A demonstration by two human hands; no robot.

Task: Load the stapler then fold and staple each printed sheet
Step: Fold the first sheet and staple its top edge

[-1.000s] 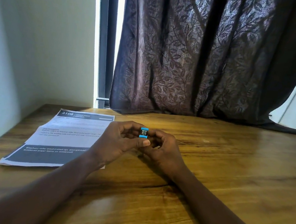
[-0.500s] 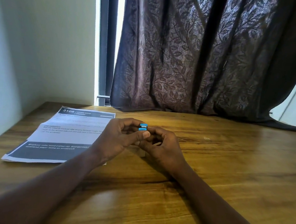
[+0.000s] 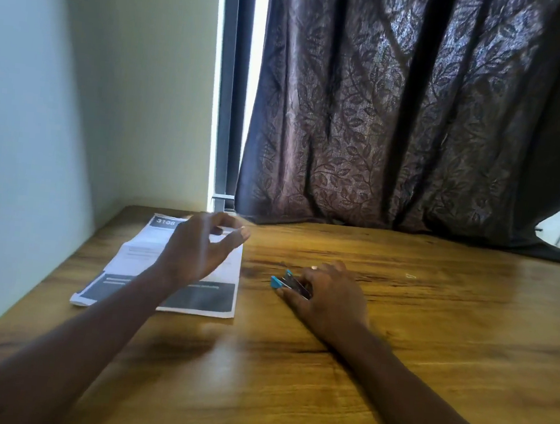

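Note:
A small blue and black stapler (image 3: pixel 285 281) lies on the wooden table (image 3: pixel 431 329) at centre, held down by my right hand (image 3: pixel 327 296), whose fingers curl round its rear part. My left hand (image 3: pixel 200 248) hovers above the printed sheet (image 3: pixel 130 255), fingers loosely curved and holding nothing. The sheet is white with dark bands, marked 3108, and lies flat at the left of the table. Part of it is hidden behind my left hand and forearm.
A pale wall (image 3: pixel 41 120) borders the table on the left. A dark patterned curtain (image 3: pixel 417 122) hangs behind the table's far edge, its hem resting on the wood. A tiny pale speck (image 3: pixel 410 276) lies on the table to the right.
Both hands held the stapler together above the table. Now my left hand has let go and moved left over the sheet, and my right hand has lowered the stapler onto the table.

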